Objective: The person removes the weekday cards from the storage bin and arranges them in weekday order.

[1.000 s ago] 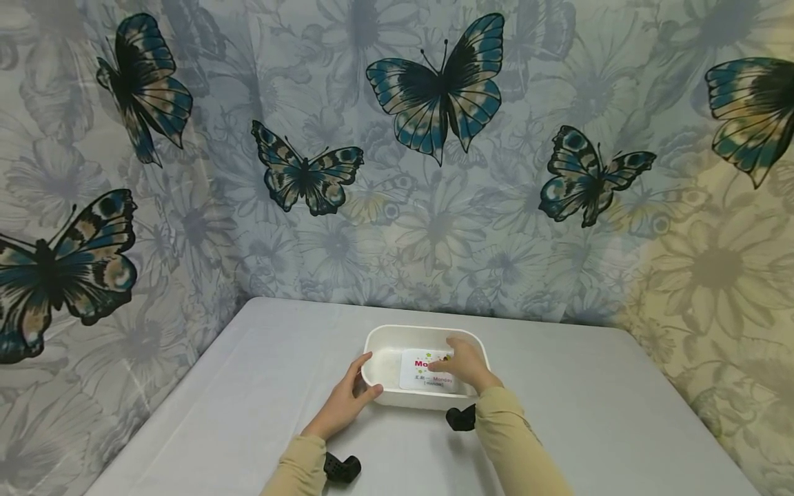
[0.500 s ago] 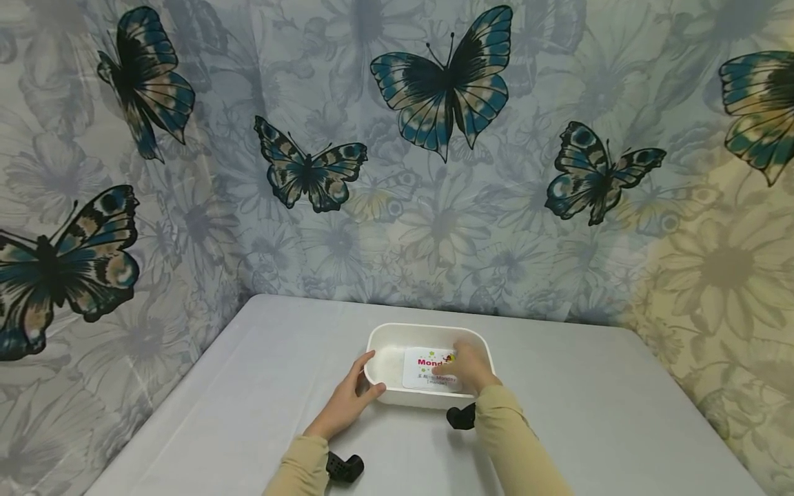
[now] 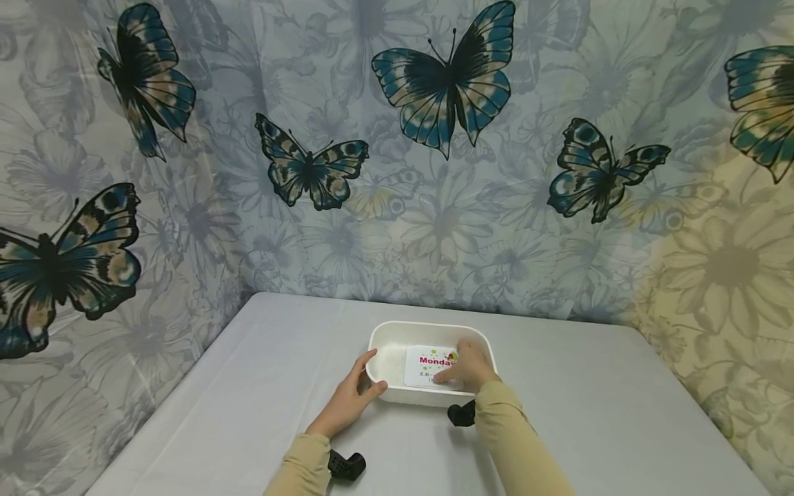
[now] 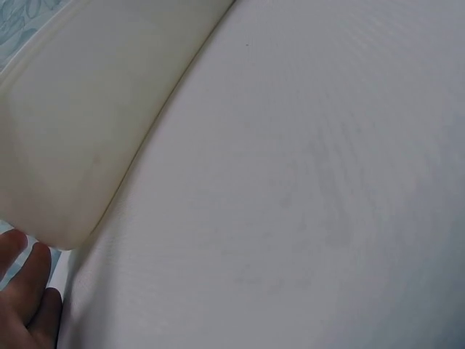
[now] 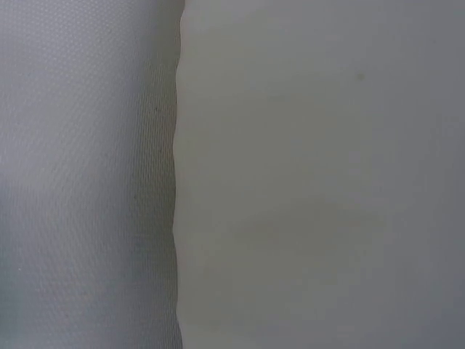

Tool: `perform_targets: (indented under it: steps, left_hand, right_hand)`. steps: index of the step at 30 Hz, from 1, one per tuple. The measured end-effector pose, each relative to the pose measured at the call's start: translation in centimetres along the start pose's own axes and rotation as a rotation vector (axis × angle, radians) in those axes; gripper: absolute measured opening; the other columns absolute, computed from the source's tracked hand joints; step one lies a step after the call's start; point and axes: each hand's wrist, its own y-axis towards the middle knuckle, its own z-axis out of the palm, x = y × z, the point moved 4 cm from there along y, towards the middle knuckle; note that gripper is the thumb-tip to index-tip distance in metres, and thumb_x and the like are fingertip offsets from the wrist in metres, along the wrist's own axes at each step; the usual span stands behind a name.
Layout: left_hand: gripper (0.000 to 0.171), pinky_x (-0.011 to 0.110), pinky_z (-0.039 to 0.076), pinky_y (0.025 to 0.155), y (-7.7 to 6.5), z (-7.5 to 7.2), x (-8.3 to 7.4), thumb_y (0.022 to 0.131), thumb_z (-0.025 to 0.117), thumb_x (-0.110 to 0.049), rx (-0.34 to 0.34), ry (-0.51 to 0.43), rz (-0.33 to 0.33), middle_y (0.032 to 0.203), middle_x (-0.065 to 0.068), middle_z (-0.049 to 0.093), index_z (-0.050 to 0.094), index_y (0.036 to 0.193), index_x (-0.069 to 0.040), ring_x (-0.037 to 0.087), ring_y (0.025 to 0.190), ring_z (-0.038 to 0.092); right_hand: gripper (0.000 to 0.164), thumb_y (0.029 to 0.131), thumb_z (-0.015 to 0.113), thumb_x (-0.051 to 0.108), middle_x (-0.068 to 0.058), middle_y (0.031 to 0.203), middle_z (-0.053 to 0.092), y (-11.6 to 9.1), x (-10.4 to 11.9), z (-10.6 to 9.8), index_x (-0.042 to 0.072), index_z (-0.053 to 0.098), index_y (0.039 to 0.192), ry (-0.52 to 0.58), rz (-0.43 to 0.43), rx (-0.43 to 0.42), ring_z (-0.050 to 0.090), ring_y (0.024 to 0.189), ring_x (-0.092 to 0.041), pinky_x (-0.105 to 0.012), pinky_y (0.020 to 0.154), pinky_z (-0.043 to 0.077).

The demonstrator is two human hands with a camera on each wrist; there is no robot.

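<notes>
In the head view a white plastic box (image 3: 393, 398) with rounded corners stands on the table, its open side up. My left hand (image 3: 346, 403) holds its left end, thumb at the front wall and fingers at the end wall. In the left wrist view, the left fingers (image 4: 30, 283) touch the box's end. Inside the box lies a white card (image 3: 414, 365) printed "Monday" in pink, with stars and a small picture. My right hand (image 3: 474, 368) reaches over the card's right part, thumb lying over the card. Its other fingertips are hidden, so I cannot tell whether they grip it.
A white cloth covers the table (image 3: 279, 358). Behind and beside it hangs a patterned curtain (image 3: 322, 275) with flowers and butterflies. Black devices (image 3: 346, 466) are worn at both wrists. The right wrist view shows only plain pale surfaces.
My right hand has sunk deeper into the box, its thumb sliding toward the near side of the card, and more of "Monday" shows. The left hand keeps its hold. The view has shifted slightly.
</notes>
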Motion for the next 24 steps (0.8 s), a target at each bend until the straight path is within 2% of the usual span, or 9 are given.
perform_targets:
  steps: [5, 11, 13, 15, 21, 24]
  left_hand:
    - [0.067, 0.053, 0.027, 0.102, 0.0, -0.1, -0.4, 0.091, 0.061, -0.032, -0.007, 0.013, -0.010, 0.144, 0.017, 0.032, 0.026, 0.146, -0.023, 0.036, 0.128, 0.035]
    - [0.065, 0.057, 0.026, 0.100, -0.8, -0.7, -3.1, 0.091, 0.062, -0.024, -0.012, -0.025, 0.004, 0.141, 0.026, 0.032, 0.027, 0.146, -0.014, 0.043, 0.126, 0.035]
    - [0.065, 0.057, 0.027, 0.100, -0.9, -0.8, -3.5, 0.091, 0.062, -0.023, -0.011, -0.027, 0.011, 0.141, 0.027, 0.033, 0.028, 0.145, -0.013, 0.044, 0.125, 0.035]
    - [0.064, 0.057, 0.027, 0.100, -0.8, -0.7, -3.2, 0.091, 0.062, -0.024, -0.013, -0.021, 0.012, 0.141, 0.026, 0.033, 0.028, 0.145, -0.014, 0.043, 0.125, 0.035]
    - [0.066, 0.053, 0.028, 0.101, -0.2, -0.1, -0.5, 0.091, 0.060, -0.031, -0.004, 0.012, -0.002, 0.143, 0.020, 0.033, 0.026, 0.147, -0.022, 0.038, 0.127, 0.035]
    - [0.067, 0.053, 0.028, 0.101, -0.1, 0.1, 0.0, 0.091, 0.061, -0.034, -0.003, -0.001, 0.002, 0.143, 0.020, 0.033, 0.026, 0.147, -0.024, 0.037, 0.127, 0.036]
  right_hand:
    - [0.106, 0.049, 0.093, 0.030, -0.028, 0.119, 0.045, -0.3, 0.5, -0.3, -0.015, 0.039, 0.128, -0.071, -0.024, 0.003, 0.041, 0.114, -0.042, -0.050, 0.101, 0.028]
    - [0.115, 0.050, 0.093, 0.027, -0.033, 0.134, 0.033, -0.4, 0.7, -0.3, -0.016, 0.029, 0.135, -0.061, -0.005, 0.045, 0.029, 0.125, -0.045, -0.050, 0.106, 0.019]
    - [0.116, 0.051, 0.093, 0.026, -0.033, 0.136, 0.030, -0.4, 0.7, -0.3, -0.017, 0.027, 0.136, -0.055, -0.003, 0.051, 0.027, 0.126, -0.045, -0.050, 0.106, 0.018]
    - [0.116, 0.051, 0.093, 0.025, -0.034, 0.135, 0.030, -0.4, 0.7, -0.2, -0.018, 0.027, 0.135, -0.058, -0.006, 0.052, 0.028, 0.126, -0.045, -0.050, 0.106, 0.019]
    - [0.109, 0.049, 0.093, 0.026, -0.029, 0.121, 0.042, -0.5, 0.5, -0.2, -0.019, 0.034, 0.128, -0.063, 0.021, 0.036, 0.038, 0.116, -0.039, -0.048, 0.104, 0.025]
    - [0.109, 0.048, 0.094, 0.025, -0.028, 0.117, 0.044, -0.6, 0.6, -0.3, -0.020, 0.034, 0.126, -0.067, 0.027, 0.030, 0.038, 0.115, -0.039, -0.047, 0.104, 0.025]
